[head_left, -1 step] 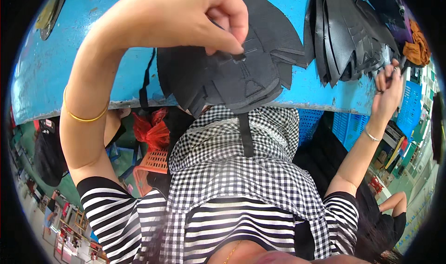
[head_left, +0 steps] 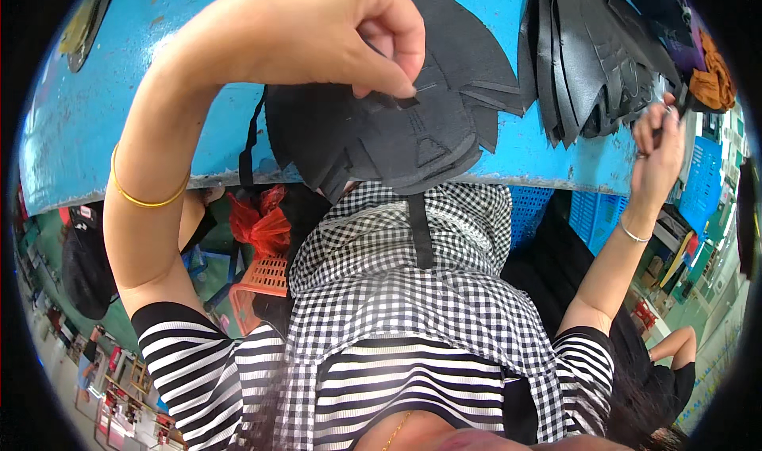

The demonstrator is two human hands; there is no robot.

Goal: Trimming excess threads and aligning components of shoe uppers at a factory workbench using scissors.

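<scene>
Left hand [head_left: 353, 46] with one small dark piece [head_left: 408, 102] pinched, right hand [head_left: 660, 141] (grip unclear), two black stacks [head_left: 583, 62].

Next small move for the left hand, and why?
Probably set the small dark piece down flat on the black cut panels: the left hand pinches it over them, near the outlined shapes. Whether it already touches, I can't tell. The right hand is away beside the glossy black stack, its grip blurred.
</scene>
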